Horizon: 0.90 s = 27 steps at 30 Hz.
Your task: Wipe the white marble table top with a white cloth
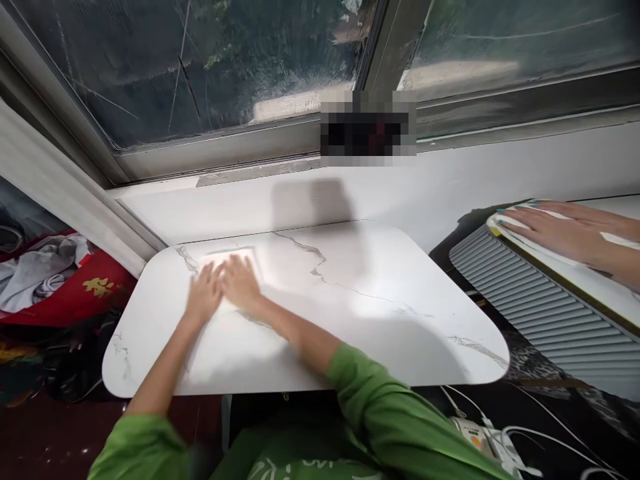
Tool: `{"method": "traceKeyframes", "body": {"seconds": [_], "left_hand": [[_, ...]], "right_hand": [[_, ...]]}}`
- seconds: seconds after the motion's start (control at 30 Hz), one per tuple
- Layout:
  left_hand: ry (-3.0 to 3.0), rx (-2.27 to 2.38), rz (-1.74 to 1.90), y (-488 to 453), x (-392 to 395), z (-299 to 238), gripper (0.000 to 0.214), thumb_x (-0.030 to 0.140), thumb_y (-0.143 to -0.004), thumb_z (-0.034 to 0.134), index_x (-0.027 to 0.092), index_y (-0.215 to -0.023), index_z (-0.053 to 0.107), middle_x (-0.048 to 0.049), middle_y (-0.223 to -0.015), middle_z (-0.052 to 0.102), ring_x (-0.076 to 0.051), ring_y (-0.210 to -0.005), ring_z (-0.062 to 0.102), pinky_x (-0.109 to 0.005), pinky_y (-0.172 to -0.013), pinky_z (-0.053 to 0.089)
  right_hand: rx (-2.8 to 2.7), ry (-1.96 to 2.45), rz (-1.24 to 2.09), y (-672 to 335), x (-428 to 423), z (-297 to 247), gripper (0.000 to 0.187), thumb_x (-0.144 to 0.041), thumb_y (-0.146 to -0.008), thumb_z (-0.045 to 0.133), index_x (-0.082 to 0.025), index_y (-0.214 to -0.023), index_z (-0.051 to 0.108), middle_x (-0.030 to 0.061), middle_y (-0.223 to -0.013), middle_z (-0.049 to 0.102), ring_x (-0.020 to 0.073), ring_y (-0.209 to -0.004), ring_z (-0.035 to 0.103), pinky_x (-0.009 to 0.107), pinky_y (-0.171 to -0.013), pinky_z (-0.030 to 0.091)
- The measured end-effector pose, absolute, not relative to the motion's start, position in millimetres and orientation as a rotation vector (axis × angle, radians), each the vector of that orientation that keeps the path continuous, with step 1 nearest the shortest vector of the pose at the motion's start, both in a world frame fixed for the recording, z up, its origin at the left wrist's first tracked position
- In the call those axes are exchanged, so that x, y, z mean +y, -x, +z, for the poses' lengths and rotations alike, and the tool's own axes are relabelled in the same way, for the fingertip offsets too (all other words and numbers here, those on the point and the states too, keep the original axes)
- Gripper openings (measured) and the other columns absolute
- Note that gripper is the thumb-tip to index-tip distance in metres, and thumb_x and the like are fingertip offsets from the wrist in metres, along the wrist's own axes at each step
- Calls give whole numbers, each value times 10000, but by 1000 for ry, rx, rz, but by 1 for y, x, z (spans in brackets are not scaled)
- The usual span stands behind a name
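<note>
Both of my arms, in green sleeves, reach out over a white marble-patterned table (380, 313). My left hand (203, 293) and my right hand (241, 283) lie side by side, fingers stretched flat, pressing on a thin white sheet or cloth (245, 257) that is overexposed and hard to make out. The hands are slightly blurred by motion. Neither hand is wrapped round anything.
Another person's hand (555, 230) rests flat on a white surface at the right, above a ribbed grey unit (540, 300). A window (225, 60) and sill run along the back. Red and white cloth (55, 280) is piled at the left. White cables and a power strip (480, 437) lie below right.
</note>
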<state>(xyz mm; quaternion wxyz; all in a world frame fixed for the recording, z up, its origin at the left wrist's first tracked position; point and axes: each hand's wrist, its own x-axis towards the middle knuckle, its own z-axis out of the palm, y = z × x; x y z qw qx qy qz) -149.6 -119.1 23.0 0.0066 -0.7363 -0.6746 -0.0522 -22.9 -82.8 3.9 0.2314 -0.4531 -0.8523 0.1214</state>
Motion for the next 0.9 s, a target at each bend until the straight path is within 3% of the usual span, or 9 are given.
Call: {"method": "traceKeyframes", "body": {"seconds": [0.1, 0.23, 0.33, 0.43, 0.5, 0.67, 0.77, 0.9], "left_hand": [[1989, -2306, -196, 200, -199, 20, 519, 319, -960, 241, 227, -1467, 304, -92, -1535, 268, -277, -1417, 234, -605, -1088, 205], [1637, -2456, -286, 194, -271, 9, 535, 292, -954, 268, 187, -1478, 274, -159, -1516, 291, -320, -1411, 232, -650, -1065, 184], [1524, -2546, -327, 160, -273, 2, 555, 271, -944, 284, 92, -1469, 273, -222, -1518, 242, -349, -1431, 130, -644, -1077, 147], [1720, -2594, -331, 118, -240, -3, 589, 303, -951, 294, 38, -1473, 233, -235, -1537, 160, -338, -1439, 28, -588, -1116, 104], [2039, -2506, -309, 84, -206, -2, 631, 372, -954, 330, 96, -1499, 170, -189, -1556, 125, -311, -1442, 5, -568, -1130, 81], [2713, -2006, -131, -43, -120, 10, 713, 488, -936, 375, 133, -1506, 138, -138, -1564, 107, -279, -1444, 1, -532, -1147, 52], [2989, -1649, 7, -131, -109, 12, 671, 472, -952, 298, 97, -1496, 180, -146, -1560, 125, -281, -1445, 30, -533, -1147, 37], [3206, -1048, -44, -201, -146, 5, 688, 481, -964, 275, 42, -1485, 183, -182, -1558, 99, -288, -1445, 16, -517, -1156, 28]], "right_hand": [[-2462, 976, 358, 75, -129, 10, 595, -509, -920, 305, -184, -1410, 397, 28, -1489, 377, 213, -1422, 231, 441, -1187, 137], [-2585, 607, 425, 89, -168, 15, 530, -533, -920, 335, -343, -1414, 367, -65, -1482, 375, 128, -1422, 216, 374, -1209, 85], [-2688, 501, 385, 63, -162, 16, 531, -529, -951, 266, -314, -1429, 350, -56, -1518, 305, 119, -1431, 179, 342, -1204, 63], [-2693, 507, 366, 11, -134, 9, 550, -471, -978, 254, -184, -1434, 366, 32, -1531, 294, 173, -1432, 193, 393, -1194, 79], [-2645, 618, 361, -37, -111, 1, 519, -421, -986, 279, -150, -1407, 415, 68, -1510, 342, 186, -1421, 232, 416, -1188, 100], [-2398, 1285, 240, -189, -79, -17, 494, -383, -968, 274, -196, -1392, 444, 88, -1488, 376, 225, -1400, 294, 491, -1151, 197], [-2163, 1686, 148, -283, -110, -29, 538, -388, -955, 230, -172, -1412, 415, 109, -1489, 371, 248, -1396, 299, 506, -1126, 249], [-1888, 1937, 10, -359, -189, -46, 562, -467, -934, 228, -250, -1431, 379, 63, -1487, 387, 234, -1386, 324, 509, -1130, 256]]}}
